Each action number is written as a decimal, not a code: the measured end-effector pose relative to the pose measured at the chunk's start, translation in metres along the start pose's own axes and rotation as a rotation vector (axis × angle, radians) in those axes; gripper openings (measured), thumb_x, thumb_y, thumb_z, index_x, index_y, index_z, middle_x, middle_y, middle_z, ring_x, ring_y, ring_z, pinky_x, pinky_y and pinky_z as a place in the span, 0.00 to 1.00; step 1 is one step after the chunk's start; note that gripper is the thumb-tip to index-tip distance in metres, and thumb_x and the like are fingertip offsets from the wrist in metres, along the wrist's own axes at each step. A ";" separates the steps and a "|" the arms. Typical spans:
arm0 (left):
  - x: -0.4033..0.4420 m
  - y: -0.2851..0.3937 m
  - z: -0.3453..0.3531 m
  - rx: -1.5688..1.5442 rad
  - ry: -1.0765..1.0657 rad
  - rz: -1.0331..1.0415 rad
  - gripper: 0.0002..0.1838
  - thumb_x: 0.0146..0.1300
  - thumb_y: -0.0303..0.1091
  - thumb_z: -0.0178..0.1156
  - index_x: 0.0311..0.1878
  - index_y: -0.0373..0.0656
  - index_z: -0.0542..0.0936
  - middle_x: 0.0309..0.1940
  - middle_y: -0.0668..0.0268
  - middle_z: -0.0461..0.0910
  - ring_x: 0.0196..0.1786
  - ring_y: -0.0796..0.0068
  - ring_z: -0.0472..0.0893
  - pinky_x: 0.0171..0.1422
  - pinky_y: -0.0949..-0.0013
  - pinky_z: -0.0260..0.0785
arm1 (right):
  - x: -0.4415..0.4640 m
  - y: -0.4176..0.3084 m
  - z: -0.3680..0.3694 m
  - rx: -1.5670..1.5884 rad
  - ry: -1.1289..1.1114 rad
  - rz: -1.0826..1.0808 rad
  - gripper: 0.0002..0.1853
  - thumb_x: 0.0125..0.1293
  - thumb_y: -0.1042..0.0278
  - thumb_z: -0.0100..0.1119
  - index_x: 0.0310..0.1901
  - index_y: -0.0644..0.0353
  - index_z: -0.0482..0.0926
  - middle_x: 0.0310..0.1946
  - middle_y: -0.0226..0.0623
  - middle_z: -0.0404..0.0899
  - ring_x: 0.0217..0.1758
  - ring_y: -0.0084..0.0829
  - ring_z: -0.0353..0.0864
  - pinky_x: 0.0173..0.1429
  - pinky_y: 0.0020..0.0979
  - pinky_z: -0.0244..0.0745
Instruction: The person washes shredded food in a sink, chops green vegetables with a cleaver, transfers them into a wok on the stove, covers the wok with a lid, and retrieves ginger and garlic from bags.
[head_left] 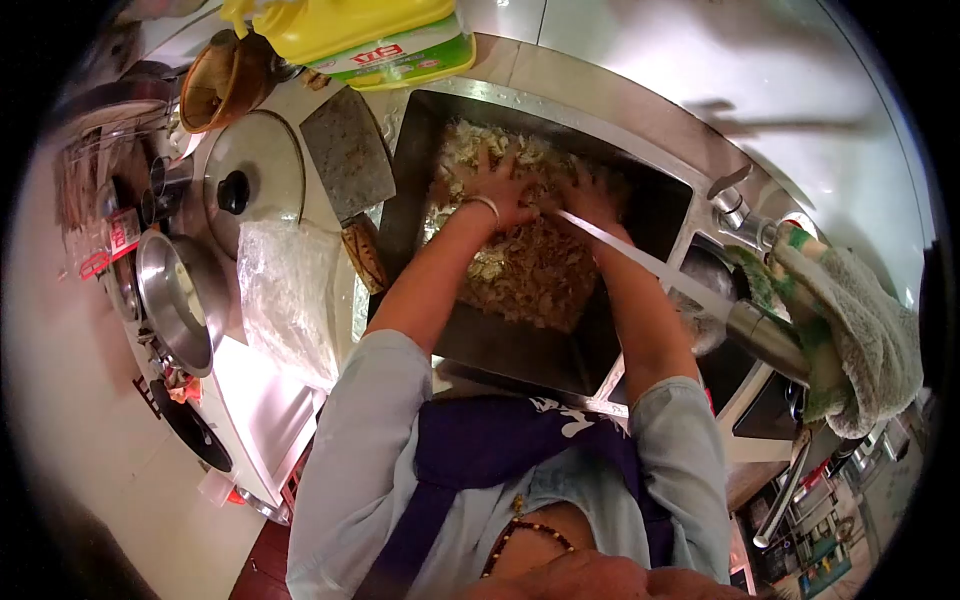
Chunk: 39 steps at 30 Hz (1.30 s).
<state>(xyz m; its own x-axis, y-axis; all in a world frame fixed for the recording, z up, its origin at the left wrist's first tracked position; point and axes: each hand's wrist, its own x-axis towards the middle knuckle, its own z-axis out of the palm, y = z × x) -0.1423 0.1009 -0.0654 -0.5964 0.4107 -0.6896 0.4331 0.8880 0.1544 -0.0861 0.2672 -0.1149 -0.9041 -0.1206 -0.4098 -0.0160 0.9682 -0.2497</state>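
A dark metal sink basin [520, 350] lies in front of me, holding a heap of thin, ragged, pale-to-brown food pieces [530, 270] that look wet; I cannot make out their exact kind. My left hand [497, 190] rests on the far part of the heap, fingers spread, with a bracelet at the wrist. Beside it, my right hand [597, 200] touches the same pieces with its fingers apart, somewhat blurred. A white stream of water [630, 255] runs from the metal faucet spout [765, 340] and comes down between the two hands.
A cleaver [348, 150], a glass lid [255, 165], a plastic bag [288, 300] and a steel bowl [180, 300] crowd the left counter. A yellow jug [350, 35] stands behind the sink. To the right are a tap handle [735, 208] and a towel [850, 310] draped over the faucet.
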 end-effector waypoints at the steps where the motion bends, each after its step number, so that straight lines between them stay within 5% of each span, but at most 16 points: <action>1: 0.000 -0.004 0.015 0.078 -0.004 0.014 0.39 0.55 0.64 0.52 0.69 0.63 0.56 0.73 0.61 0.37 0.72 0.42 0.37 0.70 0.37 0.34 | -0.005 -0.001 0.003 0.007 -0.117 0.093 0.36 0.56 0.48 0.57 0.66 0.37 0.57 0.68 0.47 0.49 0.64 0.62 0.56 0.64 0.61 0.52; 4: -0.019 -0.011 0.059 0.168 -0.056 0.012 0.44 0.55 0.66 0.50 0.71 0.61 0.47 0.72 0.54 0.34 0.72 0.41 0.33 0.69 0.36 0.35 | -0.032 0.005 0.044 -0.093 -0.161 0.266 0.38 0.56 0.47 0.58 0.67 0.36 0.54 0.67 0.51 0.50 0.66 0.61 0.52 0.64 0.61 0.52; 9: -0.067 -0.006 0.085 0.136 -0.262 -0.065 0.47 0.57 0.68 0.48 0.72 0.57 0.43 0.70 0.44 0.34 0.72 0.41 0.37 0.68 0.37 0.40 | -0.073 -0.025 0.044 0.067 -0.410 0.341 0.40 0.57 0.46 0.58 0.68 0.50 0.53 0.66 0.54 0.48 0.69 0.57 0.49 0.67 0.53 0.52; 12: -0.068 -0.006 0.122 -0.150 -0.313 -0.226 0.46 0.53 0.73 0.45 0.71 0.63 0.48 0.71 0.50 0.32 0.71 0.40 0.41 0.71 0.41 0.38 | -0.093 -0.043 0.036 0.138 -0.450 0.386 0.41 0.58 0.44 0.58 0.67 0.57 0.54 0.67 0.56 0.46 0.70 0.54 0.46 0.69 0.48 0.51; 15: -0.037 -0.018 0.210 -0.292 -0.267 -0.096 0.48 0.52 0.74 0.45 0.72 0.59 0.47 0.71 0.49 0.35 0.71 0.39 0.43 0.70 0.42 0.43 | -0.109 -0.047 0.066 0.335 -0.506 0.468 0.41 0.58 0.41 0.56 0.66 0.59 0.56 0.67 0.56 0.47 0.70 0.50 0.49 0.68 0.46 0.53; 18: -0.034 -0.006 0.201 -0.815 -0.489 -0.203 0.49 0.54 0.73 0.43 0.72 0.51 0.47 0.72 0.52 0.38 0.71 0.43 0.47 0.70 0.46 0.47 | -0.111 -0.044 0.115 0.775 -0.469 0.662 0.39 0.60 0.40 0.53 0.65 0.59 0.58 0.65 0.53 0.55 0.67 0.46 0.57 0.66 0.45 0.58; 20: -0.075 0.014 0.105 -1.364 -0.657 -0.316 0.48 0.56 0.71 0.44 0.71 0.47 0.51 0.70 0.52 0.46 0.69 0.49 0.54 0.68 0.50 0.53 | -0.106 -0.046 0.118 1.209 -0.501 0.814 0.37 0.62 0.40 0.50 0.64 0.60 0.60 0.62 0.50 0.61 0.63 0.44 0.62 0.63 0.44 0.62; 25: -0.034 0.021 0.140 -1.972 -0.566 -0.349 0.38 0.58 0.64 0.49 0.62 0.43 0.66 0.56 0.56 0.70 0.55 0.64 0.73 0.57 0.55 0.66 | -0.078 -0.043 0.109 1.929 -0.469 0.894 0.32 0.64 0.42 0.49 0.60 0.61 0.66 0.56 0.44 0.70 0.55 0.41 0.70 0.55 0.42 0.67; 28: -0.010 0.021 0.130 -1.943 -0.338 -0.411 0.30 0.60 0.56 0.53 0.56 0.43 0.72 0.46 0.61 0.78 0.44 0.67 0.78 0.50 0.56 0.71 | -0.059 -0.045 0.049 1.395 -0.232 0.869 0.30 0.64 0.44 0.50 0.57 0.63 0.69 0.53 0.43 0.72 0.52 0.40 0.73 0.53 0.41 0.68; 30: 0.009 0.019 0.127 -1.989 -0.158 -0.396 0.24 0.61 0.49 0.53 0.54 0.42 0.74 0.43 0.63 0.79 0.40 0.68 0.79 0.46 0.57 0.72 | -0.006 -0.030 0.041 0.591 -0.591 0.576 0.31 0.63 0.44 0.51 0.58 0.64 0.68 0.52 0.44 0.72 0.52 0.40 0.73 0.54 0.40 0.67; 32: 0.022 0.015 0.130 -2.045 -0.055 -0.412 0.24 0.62 0.48 0.51 0.54 0.40 0.73 0.44 0.61 0.78 0.41 0.64 0.79 0.44 0.58 0.72 | 0.008 -0.028 0.035 0.515 -0.541 0.591 0.33 0.61 0.43 0.53 0.58 0.65 0.68 0.53 0.46 0.72 0.52 0.40 0.72 0.54 0.40 0.66; 34: 0.006 0.010 0.108 -2.209 0.005 -0.339 0.31 0.59 0.55 0.55 0.53 0.35 0.72 0.44 0.55 0.77 0.44 0.60 0.78 0.44 0.57 0.71 | 0.007 -0.042 0.011 1.161 -0.095 0.906 0.36 0.59 0.41 0.54 0.58 0.65 0.68 0.54 0.48 0.71 0.53 0.41 0.71 0.54 0.39 0.66; 35: 0.029 0.004 0.119 -2.212 -0.025 -0.415 0.36 0.57 0.62 0.53 0.53 0.36 0.73 0.44 0.55 0.78 0.45 0.60 0.78 0.48 0.55 0.70 | 0.013 -0.037 -0.004 1.186 -0.252 0.780 0.40 0.56 0.37 0.55 0.59 0.66 0.67 0.56 0.50 0.69 0.55 0.43 0.70 0.56 0.42 0.64; 38: 0.030 -0.010 0.110 -2.405 -0.079 -0.256 0.40 0.55 0.67 0.51 0.55 0.37 0.71 0.48 0.53 0.76 0.47 0.59 0.77 0.51 0.55 0.70 | 0.033 -0.030 0.040 1.272 -0.070 0.715 0.46 0.51 0.33 0.58 0.60 0.67 0.65 0.52 0.54 0.72 0.52 0.44 0.73 0.54 0.41 0.67; 39: -0.006 -0.001 0.060 -2.384 -0.122 -0.232 0.40 0.55 0.68 0.50 0.56 0.40 0.71 0.51 0.55 0.75 0.49 0.59 0.77 0.53 0.56 0.69 | 0.028 -0.033 0.022 1.282 -0.149 0.723 0.44 0.53 0.36 0.57 0.62 0.65 0.63 0.56 0.52 0.68 0.55 0.44 0.71 0.56 0.43 0.65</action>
<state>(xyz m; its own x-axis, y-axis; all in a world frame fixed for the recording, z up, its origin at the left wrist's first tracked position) -0.0989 0.0854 -0.1041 -0.4379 0.3804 -0.8146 -0.8572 -0.4497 0.2508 -0.1016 0.2271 -0.1370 -0.4992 0.1945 -0.8444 0.8593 -0.0141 -0.5113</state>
